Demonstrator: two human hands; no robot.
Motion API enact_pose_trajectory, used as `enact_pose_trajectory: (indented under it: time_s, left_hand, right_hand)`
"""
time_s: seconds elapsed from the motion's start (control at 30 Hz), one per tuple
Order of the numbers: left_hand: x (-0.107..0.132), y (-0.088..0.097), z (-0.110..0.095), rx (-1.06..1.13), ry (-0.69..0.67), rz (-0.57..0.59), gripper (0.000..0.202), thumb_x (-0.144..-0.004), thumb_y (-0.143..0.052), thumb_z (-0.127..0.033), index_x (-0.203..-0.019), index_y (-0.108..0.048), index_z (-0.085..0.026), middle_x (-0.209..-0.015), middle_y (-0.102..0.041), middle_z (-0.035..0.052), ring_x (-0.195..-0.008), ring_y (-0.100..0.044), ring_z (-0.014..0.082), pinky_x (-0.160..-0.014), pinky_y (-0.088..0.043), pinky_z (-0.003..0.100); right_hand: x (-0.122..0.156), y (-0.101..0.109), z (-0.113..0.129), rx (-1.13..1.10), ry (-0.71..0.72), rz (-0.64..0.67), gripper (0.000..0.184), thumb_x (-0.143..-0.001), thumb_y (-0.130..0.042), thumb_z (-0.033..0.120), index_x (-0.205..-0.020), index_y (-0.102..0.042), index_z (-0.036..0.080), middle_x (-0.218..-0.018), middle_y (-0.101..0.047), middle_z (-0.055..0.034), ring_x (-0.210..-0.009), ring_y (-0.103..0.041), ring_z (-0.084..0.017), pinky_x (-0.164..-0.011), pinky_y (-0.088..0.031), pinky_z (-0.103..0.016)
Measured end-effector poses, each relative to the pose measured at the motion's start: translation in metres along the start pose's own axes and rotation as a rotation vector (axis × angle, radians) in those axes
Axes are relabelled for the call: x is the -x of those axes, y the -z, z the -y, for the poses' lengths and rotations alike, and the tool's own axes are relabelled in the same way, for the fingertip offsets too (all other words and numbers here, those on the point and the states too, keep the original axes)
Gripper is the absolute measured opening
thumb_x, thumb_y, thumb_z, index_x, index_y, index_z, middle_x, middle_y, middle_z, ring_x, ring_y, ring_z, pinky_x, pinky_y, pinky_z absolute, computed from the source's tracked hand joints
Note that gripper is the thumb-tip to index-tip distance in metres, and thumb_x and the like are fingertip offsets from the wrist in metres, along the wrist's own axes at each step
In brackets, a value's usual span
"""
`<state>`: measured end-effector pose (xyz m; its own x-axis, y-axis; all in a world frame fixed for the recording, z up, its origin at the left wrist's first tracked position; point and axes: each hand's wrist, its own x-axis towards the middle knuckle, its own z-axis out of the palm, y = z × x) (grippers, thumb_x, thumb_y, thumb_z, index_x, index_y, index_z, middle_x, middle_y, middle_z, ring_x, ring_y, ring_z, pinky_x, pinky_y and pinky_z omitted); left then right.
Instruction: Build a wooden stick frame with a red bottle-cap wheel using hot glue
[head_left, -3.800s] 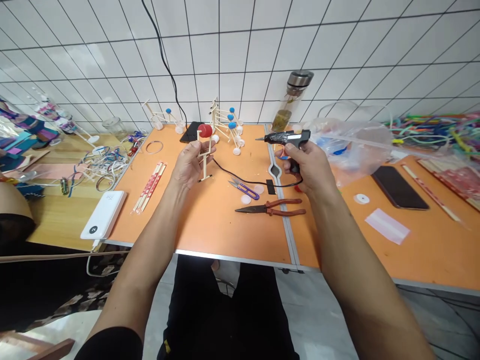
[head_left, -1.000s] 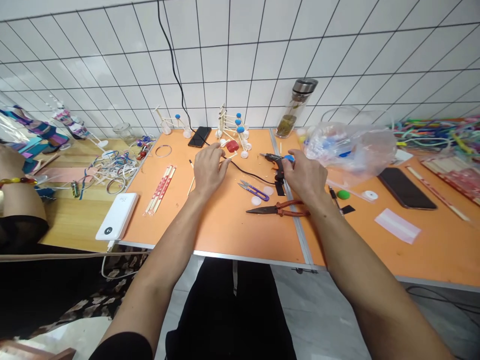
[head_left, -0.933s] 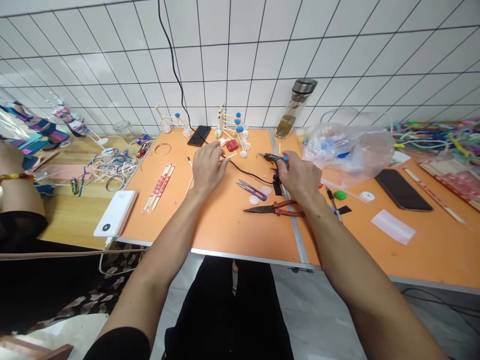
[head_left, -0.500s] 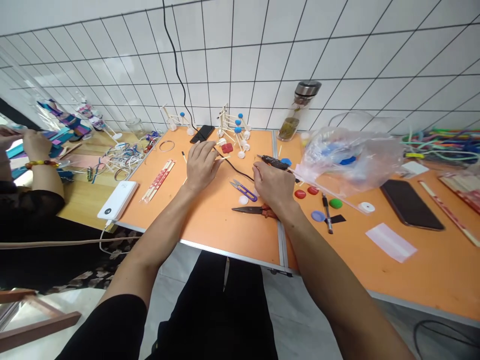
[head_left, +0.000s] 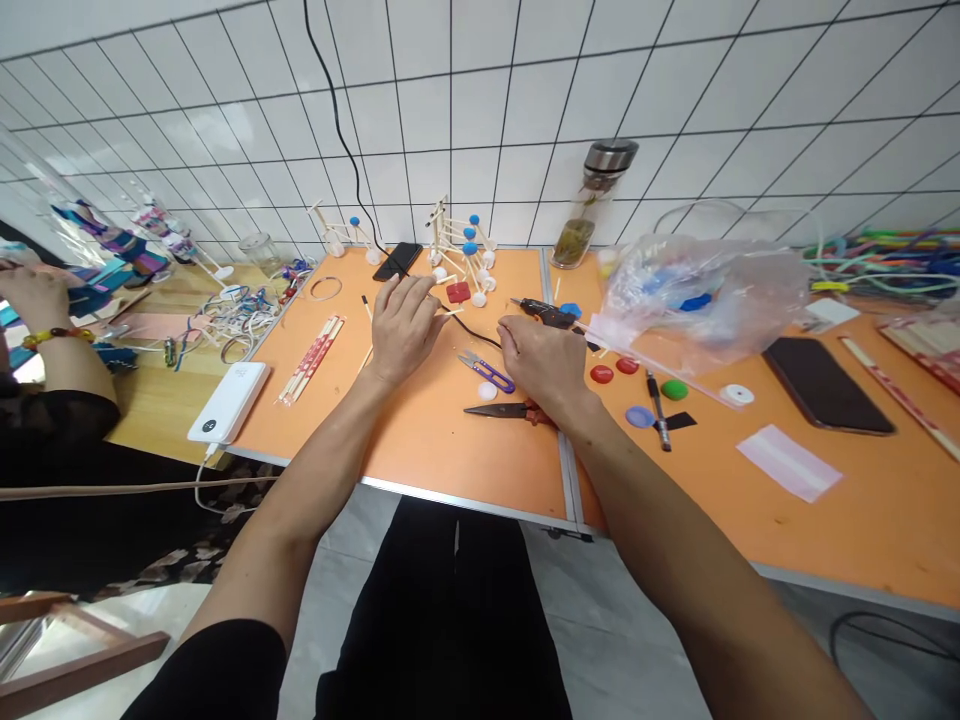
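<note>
My left hand is closed, with a short wooden stick poking out between thumb and fingers. Just beyond the fingertips lies a red piece, like a bottle cap. My right hand is a fist at a black hot glue gun, whose nozzle points left; the hand hides the grip. A black cord reaches this fist from the left. Purple thread snips and dark-bladed scissors lie close by, the scissors' handles partly under my right wrist. Behind stands a stick frame with blue and white caps.
A lidded glass bottle stands by the wall. Right are a clear plastic bag, loose caps, a pen and a phone. Left lie packaged chopsticks and a white power bank. A co-worker's arm shows far left.
The view has tilted slightly, so the table things sit a little higher in the picture. Both hands keep nearly the same place and hold; the right fist has shifted slightly left.
</note>
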<state>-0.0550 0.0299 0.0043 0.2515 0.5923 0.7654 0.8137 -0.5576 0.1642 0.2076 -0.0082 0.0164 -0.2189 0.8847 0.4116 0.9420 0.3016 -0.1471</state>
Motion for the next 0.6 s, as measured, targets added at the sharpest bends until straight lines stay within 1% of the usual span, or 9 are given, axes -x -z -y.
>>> enact_pose_trajectory:
  time_s: [0.17,0.3,0.47,0.6]
  left_hand:
    - [0.000,-0.001,-0.003,0.013,-0.004,0.011,0.036,-0.116,-0.058,-0.060,-0.102,-0.069,-0.028,-0.159,-0.079,0.0156,-0.154,-0.071,0.0378,-0.142,-0.037,0.066]
    - [0.000,-0.001,-0.005,0.022,-0.002,-0.002,0.035,-0.115,-0.060,-0.060,-0.102,-0.068,-0.028,-0.159,-0.079,0.0158,-0.155,-0.071,0.0381,-0.142,-0.037,0.066]
    - [-0.001,0.000,-0.010,0.045,-0.025,-0.025,0.035,-0.116,-0.059,-0.060,-0.103,-0.070,-0.029,-0.158,-0.080,0.0145,-0.154,-0.072,0.0360,-0.143,-0.039,0.064]
    - [-0.003,0.003,-0.014,0.065,-0.034,-0.044,0.036,-0.114,-0.062,-0.063,-0.103,-0.071,-0.030,-0.157,-0.080,0.0127,-0.154,-0.072,0.0358,-0.143,-0.040,0.064]
  right_hand:
    - [-0.001,0.000,-0.001,0.032,-0.028,0.008,0.044,-0.120,-0.042,0.033,-0.122,-0.084,0.020,-0.118,-0.091,-0.0152,-0.098,-0.078,-0.032,-0.068,-0.017,-0.039]
    - [-0.002,0.000,-0.002,0.047,-0.045,-0.003,0.045,-0.121,-0.042,0.034,-0.121,-0.085,0.019,-0.115,-0.091,-0.0160,-0.099,-0.079,-0.033,-0.069,-0.017,-0.039]
    - [0.000,-0.002,-0.001,0.033,-0.024,0.003,0.044,-0.121,-0.044,0.033,-0.123,-0.085,0.021,-0.119,-0.092,-0.0134,-0.100,-0.079,-0.031,-0.068,-0.018,-0.039]
    - [0.002,-0.005,-0.001,0.028,-0.008,-0.027,0.044,-0.121,-0.045,0.034,-0.121,-0.087,0.021,-0.111,-0.092,-0.0128,-0.096,-0.080,-0.030,-0.068,-0.020,-0.038]
